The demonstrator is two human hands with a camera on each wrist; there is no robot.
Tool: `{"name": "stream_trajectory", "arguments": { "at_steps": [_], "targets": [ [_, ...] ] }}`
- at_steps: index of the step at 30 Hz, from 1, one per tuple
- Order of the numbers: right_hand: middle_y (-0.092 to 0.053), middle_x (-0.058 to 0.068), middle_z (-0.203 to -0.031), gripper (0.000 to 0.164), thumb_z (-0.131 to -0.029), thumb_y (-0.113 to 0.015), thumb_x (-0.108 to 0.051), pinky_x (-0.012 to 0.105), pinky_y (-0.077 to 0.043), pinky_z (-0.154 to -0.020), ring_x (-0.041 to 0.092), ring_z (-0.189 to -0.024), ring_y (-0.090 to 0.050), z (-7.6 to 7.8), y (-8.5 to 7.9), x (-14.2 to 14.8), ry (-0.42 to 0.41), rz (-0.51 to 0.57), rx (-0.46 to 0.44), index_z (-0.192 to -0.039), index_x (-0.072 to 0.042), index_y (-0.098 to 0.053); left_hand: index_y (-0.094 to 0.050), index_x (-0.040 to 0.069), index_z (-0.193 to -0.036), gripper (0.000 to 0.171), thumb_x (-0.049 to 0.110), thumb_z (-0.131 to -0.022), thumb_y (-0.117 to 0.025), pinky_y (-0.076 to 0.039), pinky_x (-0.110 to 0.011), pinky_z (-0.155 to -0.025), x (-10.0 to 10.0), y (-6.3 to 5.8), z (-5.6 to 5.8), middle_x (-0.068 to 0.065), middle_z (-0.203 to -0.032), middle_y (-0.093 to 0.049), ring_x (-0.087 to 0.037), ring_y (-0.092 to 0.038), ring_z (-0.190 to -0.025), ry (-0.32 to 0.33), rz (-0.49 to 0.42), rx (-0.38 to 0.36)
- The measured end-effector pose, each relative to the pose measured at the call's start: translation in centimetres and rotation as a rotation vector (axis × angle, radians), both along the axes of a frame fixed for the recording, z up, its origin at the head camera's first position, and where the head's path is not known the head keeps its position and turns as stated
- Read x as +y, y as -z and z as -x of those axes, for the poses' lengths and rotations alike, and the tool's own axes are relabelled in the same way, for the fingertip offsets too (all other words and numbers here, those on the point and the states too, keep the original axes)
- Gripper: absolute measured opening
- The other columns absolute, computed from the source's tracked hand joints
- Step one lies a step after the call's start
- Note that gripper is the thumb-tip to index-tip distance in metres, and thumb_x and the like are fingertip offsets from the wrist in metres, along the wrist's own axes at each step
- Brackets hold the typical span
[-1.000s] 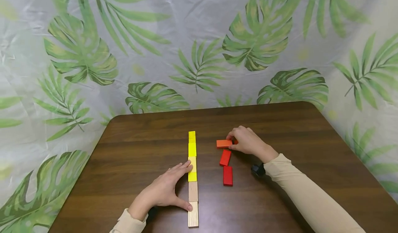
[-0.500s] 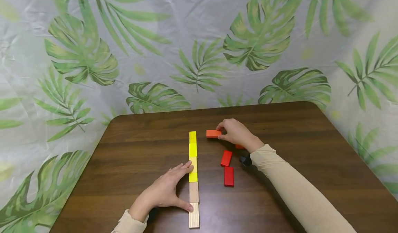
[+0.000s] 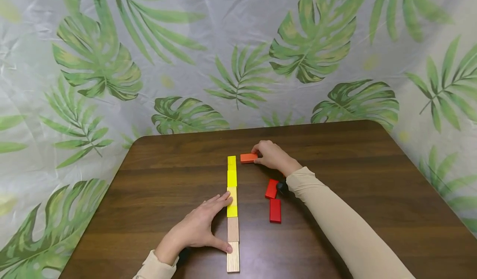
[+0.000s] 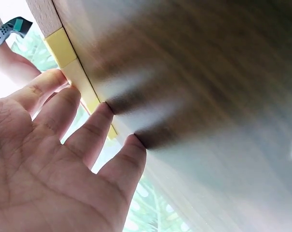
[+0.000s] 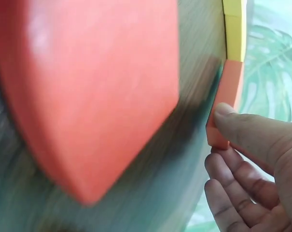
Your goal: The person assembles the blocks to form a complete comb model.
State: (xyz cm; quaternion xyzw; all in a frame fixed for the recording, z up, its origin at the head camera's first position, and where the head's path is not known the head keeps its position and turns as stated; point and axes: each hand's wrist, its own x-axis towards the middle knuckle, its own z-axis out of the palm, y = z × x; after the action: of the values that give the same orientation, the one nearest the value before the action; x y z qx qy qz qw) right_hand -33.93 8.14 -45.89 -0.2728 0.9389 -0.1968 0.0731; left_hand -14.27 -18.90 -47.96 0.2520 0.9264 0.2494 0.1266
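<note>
A straight row of wooden blocks runs away from me, with a striped pale block (image 3: 233,263) nearest, then a plain wood block (image 3: 233,228) and several yellow blocks (image 3: 232,178) behind. My left hand (image 3: 197,225) lies spread along its left side, index fingertip on a yellowish block and thumb at the striped one. In the left wrist view the other fingertips (image 4: 134,141) reach down to the tabletop. My right hand (image 3: 275,155) pinches one end of an orange block (image 3: 246,158) between thumb and fingers. Its free end points at the row's far end, a small gap away.
Two red blocks (image 3: 271,188) (image 3: 275,211) lie right of the row. Another orange-red block is mostly hidden under the right wrist. A red block (image 5: 102,87) looms large and blurred in the right wrist view. The brown table (image 3: 156,179) ends at a leaf-patterned cloth (image 3: 238,55).
My right hand has carried the orange block left and farther away, from beside the red blocks to near the row's far end. The left hand has stayed in place.
</note>
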Motion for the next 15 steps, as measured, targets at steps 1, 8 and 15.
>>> {"name": "stream_trajectory", "arguments": {
  "at_steps": [1,8,15],
  "targets": [
    [-0.076,0.016,-0.123,0.031,-0.099,-0.079,-0.013,0.044,-0.060,-0.099,0.029,-0.108,-0.069,0.0,0.0,-0.1,-0.001,0.002,0.003,-0.127,-0.001,-0.075,-0.044,0.015,-0.165,0.124,0.066,-0.065,-0.097,-0.032,-0.066,-0.128,0.0,0.0,0.0,0.002,-0.178,-0.032,-0.039,-0.035,-0.162,-0.001,0.000,0.001],
    [-0.075,0.015,-0.122,0.031,-0.099,-0.079,-0.014,0.042,-0.059,-0.099,0.027,-0.107,-0.067,0.1,0.3,-0.8,-0.002,0.003,0.011,-0.127,-0.001,-0.076,-0.044,0.015,-0.165,0.123,0.066,-0.066,-0.096,-0.032,-0.065,-0.128,0.1,-0.1,0.1,0.003,-0.178,-0.031,-0.038,-0.034,-0.162,-0.001,0.000,-0.001],
    [-0.074,0.016,-0.123,0.032,-0.099,-0.079,-0.015,0.042,-0.059,-0.099,0.028,-0.107,-0.067,0.1,0.4,-1.3,-0.003,-0.002,-0.004,-0.127,0.000,-0.075,-0.044,0.015,-0.165,0.124,0.065,-0.066,-0.098,-0.032,-0.066,-0.128,0.0,-0.1,0.0,0.002,-0.178,-0.032,-0.039,-0.035,-0.162,-0.001,-0.004,-0.004]
  ]
}}
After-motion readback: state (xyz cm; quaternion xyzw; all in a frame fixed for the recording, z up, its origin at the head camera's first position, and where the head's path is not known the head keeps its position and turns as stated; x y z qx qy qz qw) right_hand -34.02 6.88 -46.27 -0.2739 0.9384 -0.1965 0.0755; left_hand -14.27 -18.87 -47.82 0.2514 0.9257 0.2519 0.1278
